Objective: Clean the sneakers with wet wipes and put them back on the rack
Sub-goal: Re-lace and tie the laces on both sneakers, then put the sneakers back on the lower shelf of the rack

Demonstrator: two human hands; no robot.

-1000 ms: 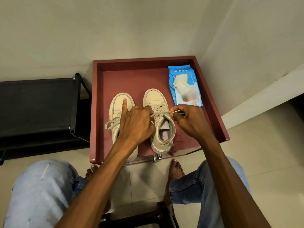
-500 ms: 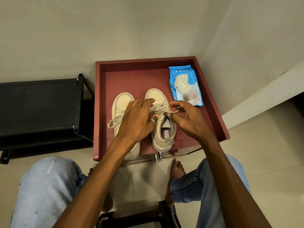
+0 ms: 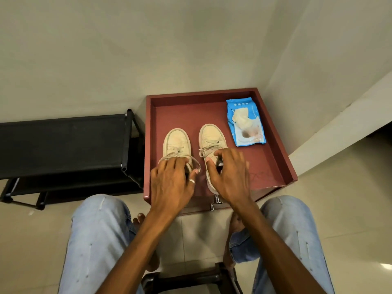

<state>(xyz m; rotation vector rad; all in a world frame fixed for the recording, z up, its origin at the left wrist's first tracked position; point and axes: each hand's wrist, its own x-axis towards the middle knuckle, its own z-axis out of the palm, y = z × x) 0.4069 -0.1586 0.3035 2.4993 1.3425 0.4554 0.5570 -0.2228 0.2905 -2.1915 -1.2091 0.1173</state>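
Observation:
Two beige sneakers stand side by side, toes away from me, on the maroon table top [image 3: 273, 166]. My left hand [image 3: 171, 184] covers the heel half of the left sneaker [image 3: 177, 142], fingers curled over its opening and its loose lace loop by the thumb. My right hand [image 3: 232, 177], slightly blurred, grips the collar of the right sneaker [image 3: 211, 135], thumb on the inner side and fingers over the tongue. That sneaker's laces lie in a bow. A blue wet wipes pack [image 3: 252, 115] lies at the table's back right with a crumpled wipe on top.
The table top has raised rims and stands in a wall corner. A black shoe rack [image 3: 63, 143] stands to its left against the wall. My knees in light jeans and bare feet are below, over a tiled floor, with a dark stool [image 3: 191, 279] under me.
Both hands have left the right sneaker's laces. My left hand has moved over to the left sneaker, and my right hand has dropped onto the right sneaker's collar.

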